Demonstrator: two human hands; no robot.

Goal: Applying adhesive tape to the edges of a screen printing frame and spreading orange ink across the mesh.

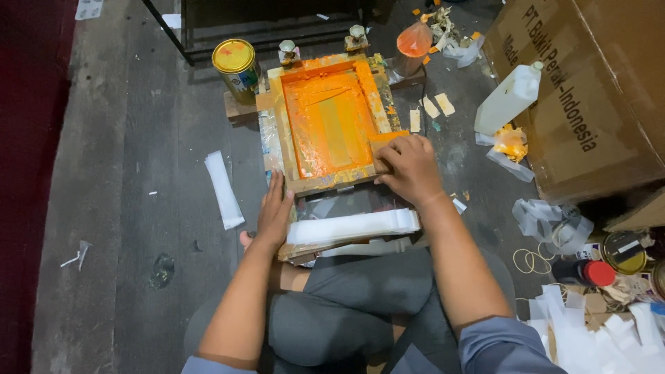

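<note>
- Hands of a seated person are at the center of the frame, both at the near edge of a wooden printing frame that lies on the floor.
- Right hand presses palm-down on the lower right corner of the frame, fingers bent over the wood; it presses more than it grasps, and nothing is inside it.
- Left hand lies flat and released at the lower left corner, fingertips touching the wood, palm beside a stack of white strips.
- Inside the frame, the screen is covered with orange ink, with a paler greenish band in the middle.
- White strips rest just below the frame, between the two hands and above the person's crossed knees.
- Upper left of the frame: a round can with a yellow lid stands just beside the far corner of the frame.
- One more white strip lies alone on the floor, left of the frame.
- Right side: a white plastic bottle leans against a big cardboard box.
- Lower right: a loose pile of white paper pieces, a dark bottle with red cap and another can.
</note>
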